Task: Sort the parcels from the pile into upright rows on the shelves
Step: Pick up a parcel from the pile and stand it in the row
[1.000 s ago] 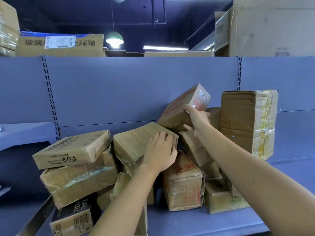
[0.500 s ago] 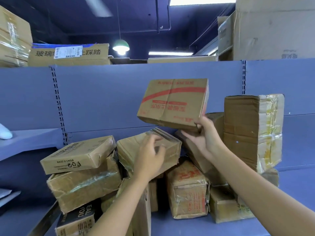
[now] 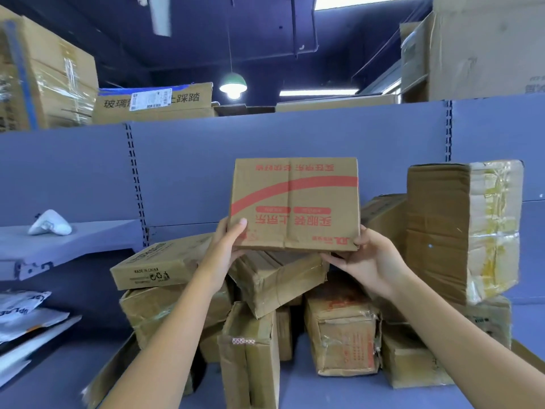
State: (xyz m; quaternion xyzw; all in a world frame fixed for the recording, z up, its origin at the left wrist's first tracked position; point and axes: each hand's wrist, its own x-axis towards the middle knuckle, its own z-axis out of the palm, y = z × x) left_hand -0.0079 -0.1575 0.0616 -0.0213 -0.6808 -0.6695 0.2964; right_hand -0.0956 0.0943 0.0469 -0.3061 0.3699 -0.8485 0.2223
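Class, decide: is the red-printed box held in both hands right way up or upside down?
Upside down: the red-printed box shows inverted lettering.

Left hand (image 3: pixel 228 249) has joined right hand (image 3: pixel 370 262) on the red-printed parcel (image 3: pixel 295 202), now lifted (broad face forward).

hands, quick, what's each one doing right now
Left hand: grips the lower left corner of the red-printed box, thumb on its front.
Right hand: grips the same box at its lower right corner, fingers underneath.
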